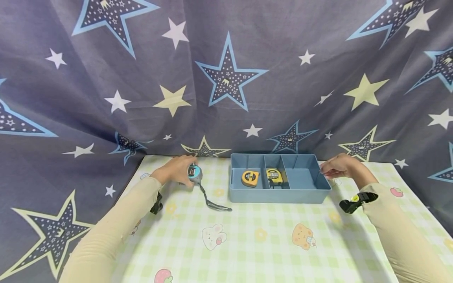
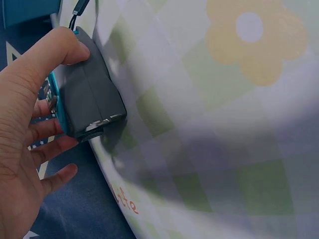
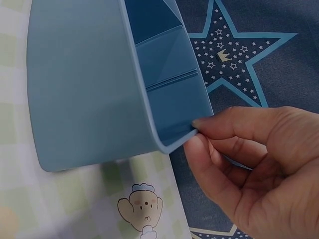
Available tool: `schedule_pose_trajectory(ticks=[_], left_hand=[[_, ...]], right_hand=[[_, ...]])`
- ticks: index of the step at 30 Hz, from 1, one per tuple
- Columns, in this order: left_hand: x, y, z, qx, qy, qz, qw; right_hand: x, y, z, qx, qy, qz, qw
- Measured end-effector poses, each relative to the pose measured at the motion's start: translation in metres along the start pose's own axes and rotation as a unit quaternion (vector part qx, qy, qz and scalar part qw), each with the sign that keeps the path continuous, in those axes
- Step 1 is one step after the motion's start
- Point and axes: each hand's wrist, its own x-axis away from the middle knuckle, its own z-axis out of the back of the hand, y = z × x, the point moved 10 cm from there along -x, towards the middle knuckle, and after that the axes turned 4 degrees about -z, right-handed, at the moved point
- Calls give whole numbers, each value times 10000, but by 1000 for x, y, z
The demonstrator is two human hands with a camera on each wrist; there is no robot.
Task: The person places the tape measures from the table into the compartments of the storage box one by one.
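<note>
My left hand [image 1: 179, 169] pinches a grey and teal tape measure [image 1: 195, 174] between thumb and fingers, left of the bin. Its dark wrist strap [image 1: 212, 204] trails to the right on the cloth. In the left wrist view the thumb presses the grey side of the tape measure [image 2: 92, 89]. My right hand [image 1: 341, 167] pinches the right end rim of a blue-grey divided bin [image 1: 276, 196]; the right wrist view shows thumb and finger on that rim. An orange tape measure [image 1: 250, 178] lies in the left compartment, a yellow tape measure [image 1: 274, 177] in the middle one.
A green checked cloth [image 1: 255, 251] with cartoon prints covers the table. Behind it hangs a dark curtain [image 1: 301, 98] with stars. A black wrist camera [image 1: 357, 201] is strapped to the right wrist. The bin's right compartment [image 1: 301, 179] holds nothing.
</note>
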Motion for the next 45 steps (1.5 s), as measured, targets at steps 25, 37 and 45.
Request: schedule_pose_trajectory(ticks=[25, 37, 45], left_hand=[[-4, -2, 4, -690, 234, 91, 9973], [-2, 5, 3, -1167, 441, -21, 9922], [-1, 8, 3, -1283, 563, -94, 9901]], right_hand=[[-1, -1, 0, -137, 14, 116, 9998], [-4, 2, 0, -312, -241, 285, 9988], [2, 1, 0, -91, 59, 154, 9998]])
